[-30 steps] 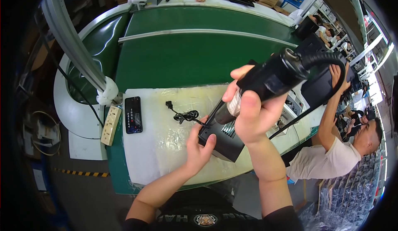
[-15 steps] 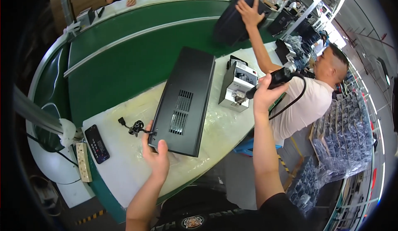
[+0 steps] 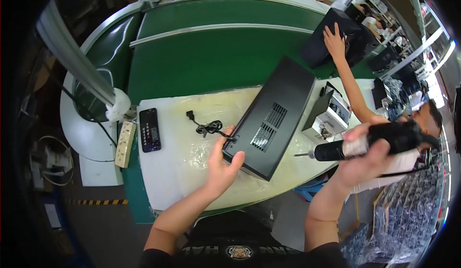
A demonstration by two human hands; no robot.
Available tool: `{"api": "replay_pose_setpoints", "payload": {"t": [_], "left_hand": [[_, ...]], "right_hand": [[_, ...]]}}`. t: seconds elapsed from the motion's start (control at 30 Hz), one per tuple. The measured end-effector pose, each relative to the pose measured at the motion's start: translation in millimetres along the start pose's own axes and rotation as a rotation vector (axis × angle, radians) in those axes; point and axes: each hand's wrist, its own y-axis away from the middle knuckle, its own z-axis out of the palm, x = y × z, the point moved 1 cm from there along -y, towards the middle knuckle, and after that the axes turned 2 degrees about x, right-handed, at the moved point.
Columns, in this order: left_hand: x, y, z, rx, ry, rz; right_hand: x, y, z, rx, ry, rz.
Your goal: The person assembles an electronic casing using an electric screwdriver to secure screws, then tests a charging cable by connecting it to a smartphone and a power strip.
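Observation:
A long black metal housing (image 3: pixel 283 104) with two vent grilles lies aslant on the plastic-covered bench. My left hand (image 3: pixel 224 168) grips its near left end, thumb on one side and fingers at the corner where a black power cord (image 3: pixel 210 127) comes out. The cord lies bundled to the left, its plug on the bench. In my right hand (image 3: pixel 367 157) is a black electric screwdriver (image 3: pixel 336 150), raised to the right of the housing. Its thin bit points left, apart from the housing. A cable trails from the tool.
An open white box (image 3: pixel 327 114) with small metal parts stands right of the housing. A remote control (image 3: pixel 150 129) and a power strip (image 3: pixel 125 144) are at the left. Beyond runs a green conveyor belt (image 3: pixel 201 59). A co-worker's hand touches a black case (image 3: pixel 319 39) there.
My right hand has lowered the screwdriver and turned its bit leftward. The view has swung, shifting the bench contents rightward. The co-worker's hand now rests against the black case.

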Motion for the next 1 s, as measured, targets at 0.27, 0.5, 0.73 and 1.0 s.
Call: {"api": "replay_pose_setpoints", "payload": {"t": [0.27, 0.5, 0.73, 1.0], "left_hand": [[-2, 2, -7, 0.071, -0.099, 0.096], [-7, 3, 3, 0.077, -0.056, 0.055], [-10, 2, 2, 0.098, -0.071, 0.092], [-17, 1, 1, 0.073, -0.099, 0.148]], "right_hand": [[-52, 25, 94, -0.297, -0.264, 0.061], [-44, 29, 106, -0.444, -0.341, 0.092], [-30, 42, 109, -0.565, -0.430, 0.088], [-21, 50, 118, -0.649, -0.580, 0.055]]}}
